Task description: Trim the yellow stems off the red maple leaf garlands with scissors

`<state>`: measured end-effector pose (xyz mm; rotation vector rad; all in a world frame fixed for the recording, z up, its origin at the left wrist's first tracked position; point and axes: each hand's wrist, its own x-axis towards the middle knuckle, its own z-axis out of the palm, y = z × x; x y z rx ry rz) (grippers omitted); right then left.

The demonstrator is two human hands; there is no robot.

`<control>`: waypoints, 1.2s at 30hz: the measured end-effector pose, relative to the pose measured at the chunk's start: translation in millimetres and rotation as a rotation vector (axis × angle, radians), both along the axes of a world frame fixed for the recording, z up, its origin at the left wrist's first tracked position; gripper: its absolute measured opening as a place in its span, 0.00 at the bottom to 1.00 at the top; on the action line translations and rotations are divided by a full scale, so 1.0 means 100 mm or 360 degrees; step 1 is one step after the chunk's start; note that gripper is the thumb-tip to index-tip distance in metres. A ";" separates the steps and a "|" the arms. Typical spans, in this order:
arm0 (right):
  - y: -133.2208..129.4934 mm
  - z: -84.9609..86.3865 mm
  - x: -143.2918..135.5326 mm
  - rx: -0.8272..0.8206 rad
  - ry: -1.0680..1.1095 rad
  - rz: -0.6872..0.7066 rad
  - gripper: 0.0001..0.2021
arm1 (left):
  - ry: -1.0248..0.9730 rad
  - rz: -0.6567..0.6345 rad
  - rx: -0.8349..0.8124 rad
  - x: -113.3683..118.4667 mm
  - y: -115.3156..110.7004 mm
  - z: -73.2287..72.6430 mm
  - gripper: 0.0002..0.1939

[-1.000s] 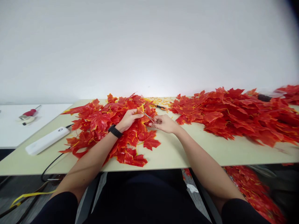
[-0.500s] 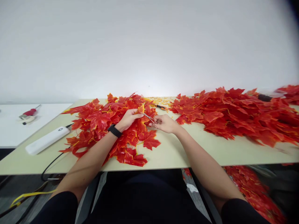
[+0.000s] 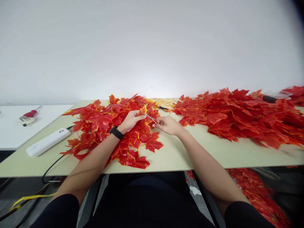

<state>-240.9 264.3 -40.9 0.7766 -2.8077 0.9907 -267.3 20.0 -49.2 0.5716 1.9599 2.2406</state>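
Note:
Above a heap of red artificial maple leaves (image 3: 102, 122), my left hand (image 3: 131, 121) pinches a yellow-edged leaf (image 3: 143, 110) between thumb and fingers. My right hand (image 3: 169, 125) is closed on the handles of small metal scissors (image 3: 152, 118). The scissor blades point left and reach the leaf beside my left fingertips. Which part lies between the blades is too small to tell. Orange-and-black pliers or snippers (image 3: 164, 109) lie behind my right hand, by scattered yellow bits (image 3: 163, 102).
A large pile of red leaves (image 3: 232, 114) covers the table's right side. To the left are a white oblong device (image 3: 48, 142) with a black cable and a red-and-white tool (image 3: 28, 117) on a white table (image 3: 11, 134). More leaves (image 3: 256, 193) lie below the table edge at right.
The scissor handles have drawn closer together in my right hand, and the blades look closed up more. My left hand has barely moved.

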 end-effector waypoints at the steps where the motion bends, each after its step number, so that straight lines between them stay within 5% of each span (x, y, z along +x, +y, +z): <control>1: 0.00 0.00 0.00 -0.0002 0.0004 -0.0004 0.13 | -0.0001 0.0005 0.0004 0.00 0.00 0.00 0.16; 22: -0.12 -0.06 0.00 -0.0074 0.0002 -0.0091 0.10 | -0.0068 -0.0020 0.0157 0.03 0.03 0.04 0.19; 36: -0.25 -0.17 0.01 -0.0088 0.0057 -0.0132 0.08 | 0.0115 0.0287 0.0186 0.09 0.16 -0.02 0.23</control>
